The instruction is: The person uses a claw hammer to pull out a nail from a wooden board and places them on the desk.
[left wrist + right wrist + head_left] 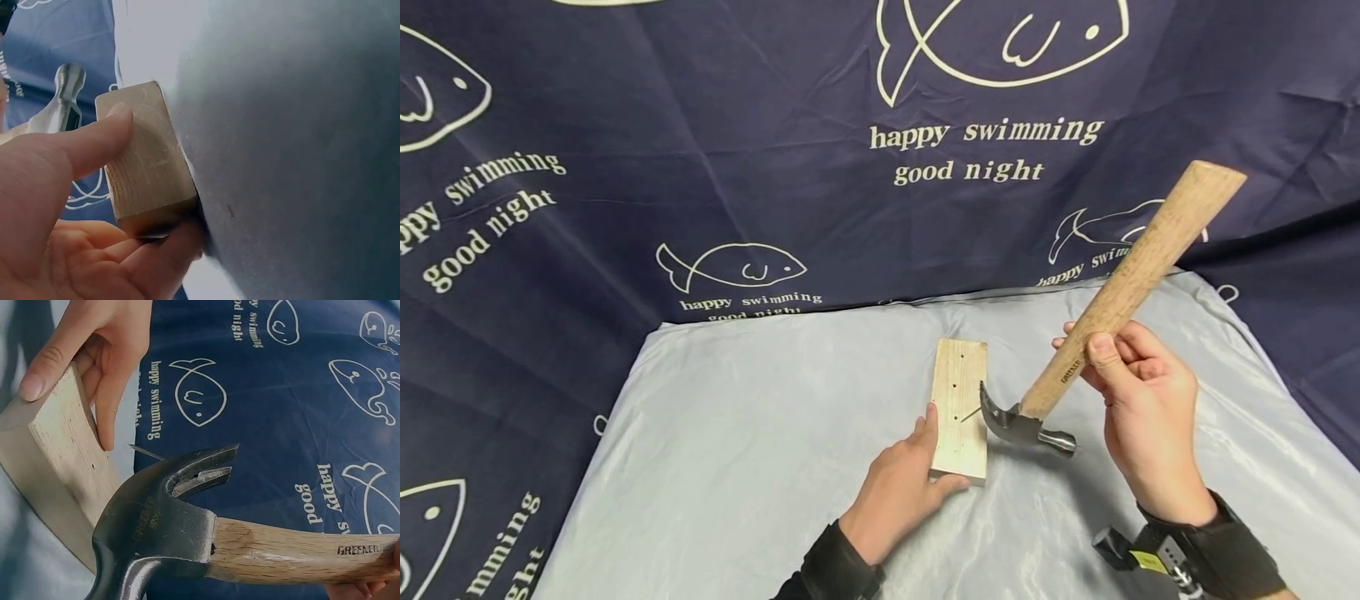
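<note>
A pale wooden block (961, 454) with a row of small dark holes lies on the cloth. My left hand (897, 482) grips its near end, thumb on the end face (147, 156) and fingers along the left side. In my right hand (1153, 408) is a claw hammer (1138, 271), pinched by its wooden handle, which slants up to the right. The hammer's dark head hangs low beside the block, claw towards it. A thin nail (972, 414) sticks out from the claw, its pointed end (140, 449) free of the wood in the right wrist view.
A light grey cloth (737, 433) covers the table. Behind and to the sides hangs a dark blue curtain (820, 150) printed with white fish and lettering. A black strap (1232, 542) with a small device sits on the right wrist.
</note>
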Demonstrator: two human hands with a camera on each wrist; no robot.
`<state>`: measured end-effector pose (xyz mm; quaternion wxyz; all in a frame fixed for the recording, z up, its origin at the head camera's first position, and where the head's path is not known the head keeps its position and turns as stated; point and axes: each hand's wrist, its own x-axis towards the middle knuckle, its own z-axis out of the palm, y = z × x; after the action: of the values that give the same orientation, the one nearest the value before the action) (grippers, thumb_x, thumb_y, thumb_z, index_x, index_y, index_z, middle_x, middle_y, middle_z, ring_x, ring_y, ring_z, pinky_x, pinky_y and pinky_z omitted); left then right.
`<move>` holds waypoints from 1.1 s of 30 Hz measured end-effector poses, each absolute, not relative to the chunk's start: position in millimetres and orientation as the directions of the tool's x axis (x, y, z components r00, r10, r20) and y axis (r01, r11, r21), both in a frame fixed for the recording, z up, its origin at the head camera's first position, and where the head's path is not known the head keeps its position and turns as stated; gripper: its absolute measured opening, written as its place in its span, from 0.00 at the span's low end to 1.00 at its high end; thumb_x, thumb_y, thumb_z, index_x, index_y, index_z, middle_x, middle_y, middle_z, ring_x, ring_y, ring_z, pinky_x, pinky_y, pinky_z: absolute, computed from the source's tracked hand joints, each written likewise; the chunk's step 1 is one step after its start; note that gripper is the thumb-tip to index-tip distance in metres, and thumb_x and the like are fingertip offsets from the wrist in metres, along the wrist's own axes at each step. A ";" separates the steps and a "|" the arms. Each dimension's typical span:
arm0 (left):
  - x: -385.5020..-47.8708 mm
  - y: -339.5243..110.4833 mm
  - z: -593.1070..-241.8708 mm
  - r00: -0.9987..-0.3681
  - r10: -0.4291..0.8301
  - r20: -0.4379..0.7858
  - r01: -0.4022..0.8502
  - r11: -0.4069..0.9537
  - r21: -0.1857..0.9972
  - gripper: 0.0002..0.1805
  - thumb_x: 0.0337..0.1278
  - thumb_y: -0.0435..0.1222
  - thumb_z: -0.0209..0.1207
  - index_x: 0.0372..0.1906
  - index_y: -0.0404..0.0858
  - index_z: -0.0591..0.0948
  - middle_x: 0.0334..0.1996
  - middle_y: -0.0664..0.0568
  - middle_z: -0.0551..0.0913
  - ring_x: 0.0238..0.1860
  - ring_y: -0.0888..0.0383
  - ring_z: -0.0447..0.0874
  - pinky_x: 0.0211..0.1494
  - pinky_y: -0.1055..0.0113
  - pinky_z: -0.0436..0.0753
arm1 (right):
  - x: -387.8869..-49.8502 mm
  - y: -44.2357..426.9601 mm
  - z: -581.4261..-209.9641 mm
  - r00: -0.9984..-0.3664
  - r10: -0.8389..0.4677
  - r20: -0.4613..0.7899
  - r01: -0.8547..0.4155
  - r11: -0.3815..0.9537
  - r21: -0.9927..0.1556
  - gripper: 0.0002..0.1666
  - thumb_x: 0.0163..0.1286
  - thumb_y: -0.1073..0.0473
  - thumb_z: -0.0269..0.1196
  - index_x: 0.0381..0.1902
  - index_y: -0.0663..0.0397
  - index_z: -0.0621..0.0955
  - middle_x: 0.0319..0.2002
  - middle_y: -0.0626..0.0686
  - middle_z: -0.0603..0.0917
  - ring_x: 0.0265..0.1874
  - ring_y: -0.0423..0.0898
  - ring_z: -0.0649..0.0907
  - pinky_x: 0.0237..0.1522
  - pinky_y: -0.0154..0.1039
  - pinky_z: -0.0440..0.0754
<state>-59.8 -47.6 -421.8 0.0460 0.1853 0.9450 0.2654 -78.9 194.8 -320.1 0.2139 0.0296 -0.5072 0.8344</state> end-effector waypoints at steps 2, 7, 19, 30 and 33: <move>-60.7 -48.4 -421.1 -0.929 0.370 0.000 0.307 0.769 0.561 0.55 0.57 0.54 0.72 0.80 0.32 0.58 0.74 0.38 0.70 0.68 0.45 0.78 0.64 0.54 0.81 | -79.3 193.7 -320.3 -0.906 0.325 0.272 -0.390 -0.387 -0.835 0.13 0.74 0.74 0.59 0.53 0.79 0.80 0.41 0.63 0.91 0.40 0.52 0.92 0.49 0.42 0.87; -65.1 -51.6 -419.6 -0.926 0.377 -0.019 0.286 0.735 0.615 0.56 0.55 0.51 0.74 0.80 0.33 0.58 0.76 0.44 0.69 0.71 0.50 0.75 0.67 0.55 0.79 | -79.2 191.8 -320.9 -0.905 0.307 0.296 -0.398 -0.361 -0.843 0.14 0.74 0.75 0.59 0.54 0.79 0.79 0.42 0.63 0.90 0.41 0.53 0.92 0.49 0.41 0.88; -78.9 -67.9 -410.8 -0.875 0.483 -0.036 0.308 0.612 0.728 0.49 0.60 0.48 0.71 0.78 0.30 0.63 0.67 0.45 0.80 0.58 0.62 0.83 0.59 0.68 0.82 | -77.7 186.6 -325.4 -0.905 0.278 0.322 -0.395 -0.270 -0.878 0.14 0.74 0.74 0.59 0.54 0.78 0.80 0.43 0.62 0.91 0.42 0.51 0.92 0.49 0.39 0.88; -83.4 -71.1 -403.2 -0.893 0.449 0.023 0.343 0.649 0.679 0.28 0.68 0.38 0.66 0.69 0.33 0.77 0.63 0.44 0.83 0.65 0.53 0.82 0.64 0.58 0.81 | -75.3 184.7 -325.7 -0.908 0.272 0.319 -0.385 -0.240 -0.891 0.14 0.74 0.73 0.60 0.54 0.77 0.80 0.43 0.59 0.91 0.43 0.49 0.92 0.49 0.38 0.87; -84.2 -71.4 -403.8 -0.910 0.412 0.040 0.326 0.656 0.681 0.23 0.68 0.36 0.65 0.66 0.38 0.81 0.61 0.47 0.85 0.64 0.53 0.83 0.64 0.58 0.82 | -74.6 184.3 -325.3 -0.909 0.274 0.315 -0.380 -0.232 -0.895 0.14 0.74 0.73 0.60 0.54 0.77 0.80 0.43 0.59 0.91 0.43 0.49 0.92 0.49 0.38 0.87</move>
<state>-84.2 -71.4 -403.8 0.0590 0.2032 0.9079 0.3619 -74.6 184.3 -325.3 0.2087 0.0455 -0.5835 0.7835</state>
